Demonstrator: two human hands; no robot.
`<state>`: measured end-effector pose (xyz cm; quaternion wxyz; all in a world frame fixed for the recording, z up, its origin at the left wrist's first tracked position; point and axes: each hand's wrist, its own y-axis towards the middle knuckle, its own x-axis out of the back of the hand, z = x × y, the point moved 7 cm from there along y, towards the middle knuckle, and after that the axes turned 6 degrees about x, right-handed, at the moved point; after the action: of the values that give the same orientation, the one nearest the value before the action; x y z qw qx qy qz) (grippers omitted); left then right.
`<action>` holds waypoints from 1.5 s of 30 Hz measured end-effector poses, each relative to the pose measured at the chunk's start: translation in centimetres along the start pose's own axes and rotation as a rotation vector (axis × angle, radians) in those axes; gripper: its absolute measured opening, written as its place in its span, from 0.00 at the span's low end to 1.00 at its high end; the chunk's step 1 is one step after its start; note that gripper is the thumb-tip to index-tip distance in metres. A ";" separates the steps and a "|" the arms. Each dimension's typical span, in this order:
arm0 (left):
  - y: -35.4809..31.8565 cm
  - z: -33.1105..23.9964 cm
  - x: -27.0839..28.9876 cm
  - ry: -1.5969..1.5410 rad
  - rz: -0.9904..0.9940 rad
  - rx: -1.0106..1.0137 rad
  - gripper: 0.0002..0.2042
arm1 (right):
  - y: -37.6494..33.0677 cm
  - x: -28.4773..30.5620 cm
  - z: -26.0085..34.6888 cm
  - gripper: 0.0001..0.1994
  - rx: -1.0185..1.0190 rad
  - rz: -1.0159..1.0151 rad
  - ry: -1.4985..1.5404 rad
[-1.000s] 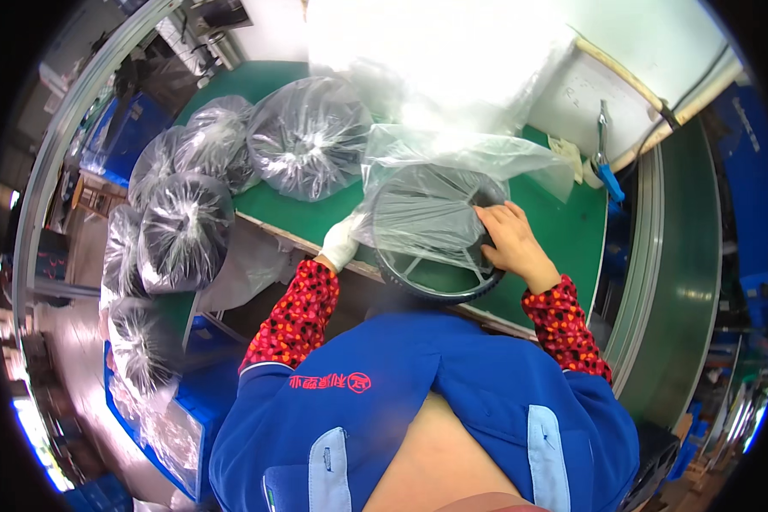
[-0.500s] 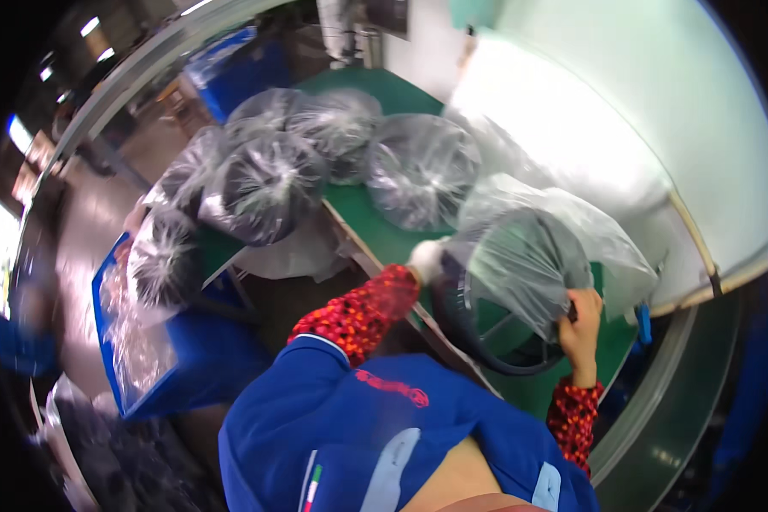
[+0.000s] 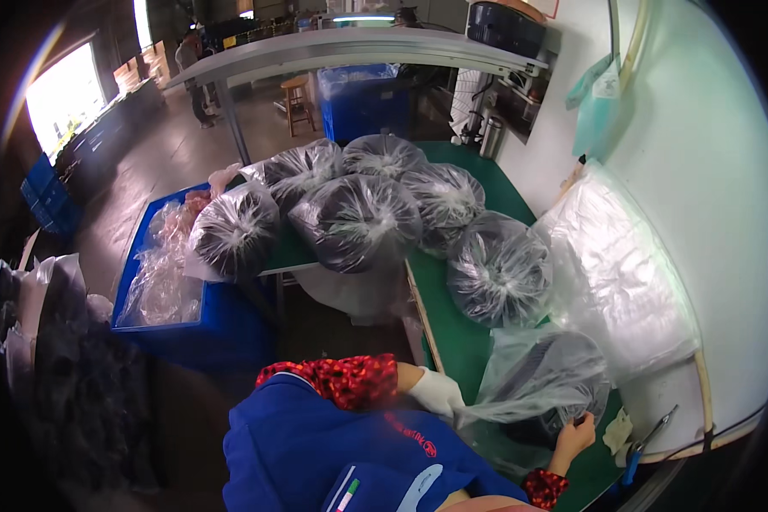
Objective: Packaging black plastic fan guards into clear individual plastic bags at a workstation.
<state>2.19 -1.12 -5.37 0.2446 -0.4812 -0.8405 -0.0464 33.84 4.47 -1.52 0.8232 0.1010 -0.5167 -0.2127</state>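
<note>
A dark steering wheel leans on the green table near me, partly inside a clear plastic bag. In a white glove, my left hand closes on the bag's gathered edge at the wheel's left side. My bare right hand pinches the plastic at the near right rim with bent fingers. Its fingertips partly hide what they grip there. Directly beyond stands a bagged wheel, its plastic bunched at the middle.
Several more bagged wheels cover the far left of the green table. A blue bin of crumpled plastic stands left. Flat clear bags lean on the right wall. Blue-handled pliers lie near my right hand.
The head view has swung left and up. The bag now covers more of the wheel, which is turned and tilted. Both hands have come nearer to me, still on the plastic.
</note>
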 end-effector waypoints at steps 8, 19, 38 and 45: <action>-0.2 -9.5 6.0 -0.348 -0.233 -0.188 0.10 | -2.3 -0.5 4.2 0.18 0.251 -0.026 0.284; 5.5 -5.1 9.0 -0.434 -0.500 -0.079 0.12 | -10.3 1.7 -6.9 0.28 -0.431 -0.115 1.215; 9.3 -7.9 3.4 0.727 -0.464 -0.354 0.10 | -15.5 -6.6 -3.6 0.31 -0.349 0.196 0.323; 8.4 -8.5 3.9 0.658 -0.542 -0.426 0.16 | -14.7 -4.0 -4.6 0.23 -0.404 0.220 0.425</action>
<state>10.66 3.71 2.53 0.3728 -0.2438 -0.7853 -0.4299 32.82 -7.05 -12.45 0.9342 -0.0788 -0.2882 -0.1950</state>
